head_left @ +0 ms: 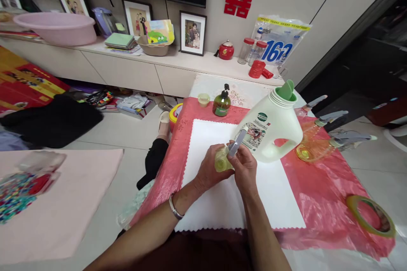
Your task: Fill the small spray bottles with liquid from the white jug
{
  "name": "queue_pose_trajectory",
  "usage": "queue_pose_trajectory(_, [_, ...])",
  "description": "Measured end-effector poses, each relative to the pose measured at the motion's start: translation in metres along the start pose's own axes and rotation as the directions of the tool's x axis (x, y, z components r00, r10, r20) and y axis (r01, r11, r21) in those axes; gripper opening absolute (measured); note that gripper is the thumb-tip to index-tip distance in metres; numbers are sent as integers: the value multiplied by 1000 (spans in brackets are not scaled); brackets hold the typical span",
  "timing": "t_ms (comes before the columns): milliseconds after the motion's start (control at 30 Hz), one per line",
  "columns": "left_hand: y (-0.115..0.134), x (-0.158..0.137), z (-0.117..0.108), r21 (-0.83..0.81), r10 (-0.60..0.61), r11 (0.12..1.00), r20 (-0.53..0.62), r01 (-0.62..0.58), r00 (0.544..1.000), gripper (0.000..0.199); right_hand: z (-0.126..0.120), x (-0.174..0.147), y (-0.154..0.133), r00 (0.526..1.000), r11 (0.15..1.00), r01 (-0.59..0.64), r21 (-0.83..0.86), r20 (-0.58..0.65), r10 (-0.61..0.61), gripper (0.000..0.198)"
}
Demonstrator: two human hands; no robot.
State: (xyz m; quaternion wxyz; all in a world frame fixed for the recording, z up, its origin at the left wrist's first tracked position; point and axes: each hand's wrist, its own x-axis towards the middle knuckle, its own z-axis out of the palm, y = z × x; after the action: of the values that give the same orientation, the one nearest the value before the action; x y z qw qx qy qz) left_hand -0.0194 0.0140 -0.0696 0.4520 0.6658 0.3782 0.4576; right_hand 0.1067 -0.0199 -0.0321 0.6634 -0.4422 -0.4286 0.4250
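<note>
My left hand (211,167) is wrapped round the body of a small clear spray bottle (222,160) with yellowish liquid in it. On its grey trigger head (237,142) the fingers of my right hand (245,167) are closed. Both hands hold the bottle tilted above a white scalloped mat (206,203). Just behind them stands a large pale green jug (267,123) with a green cap piece (287,90) in its mouth. A green pump bottle (221,103) and a small pale cup (203,100) stand beyond the mat.
Several spray bottles with yellow liquid (313,146) stand at the right of the red plastic-covered table (321,186). A tape roll (370,216) lies at the near right corner. Another person's leg (155,156) shows left of the table. A pink table (76,203) holds colourful small pieces.
</note>
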Motion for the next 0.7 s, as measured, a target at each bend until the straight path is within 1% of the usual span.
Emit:
queue_pose_trajectory(100, [-1,-1,-2,-32,-17,999,32,18,999,85,-7,2,-7,994,999,-32,-6,105,33,38])
queue_pose_trajectory(167, [-2,-1,-2,-49,-8,999,46,10,999,88,-12,5,-12,985,999,-49,-19,163,52,37])
queue_pose_trajectory(300, [-1,-2,-2,-72,37,997,46,-33,998,86,-20,11,-17,970,996,-69,-58,228,81,34])
queue_pose_trajectory(433, [1,-1,-2,-77,78,994,46,-75,996,85,-26,15,-16,970,993,-61,-99,227,82,30])
queue_pose_trajectory(700, [-2,2,-1,-5,66,998,54,-66,996,89,-30,15,-18,980,977,-18,-210,189,59,29])
